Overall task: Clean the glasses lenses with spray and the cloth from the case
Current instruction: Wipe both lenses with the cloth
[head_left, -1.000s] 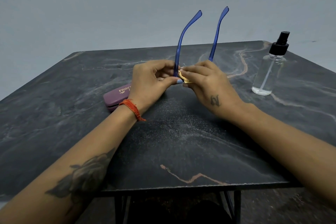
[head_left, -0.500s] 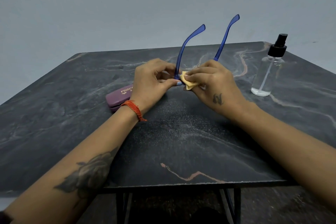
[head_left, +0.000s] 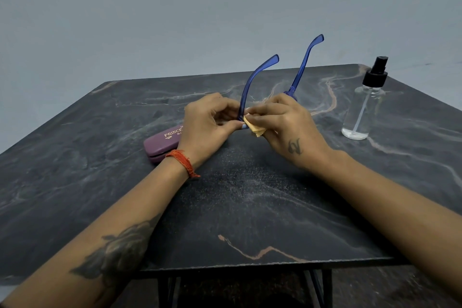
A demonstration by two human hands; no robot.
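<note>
Beside the closed case, we are gripping the glasses in our left hand above the table. Our right hand is pinching the cloth onto a hidden lens; pressing hard is probably risking twisting the frame or bumping the spray bottle.

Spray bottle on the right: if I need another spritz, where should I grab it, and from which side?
Judging by its pose, grip the clear cylindrical body of the spray bottle below the black pump head, coming from its left with the right hand. It stands upright, apart from everything else, so the body is exposed.
</note>
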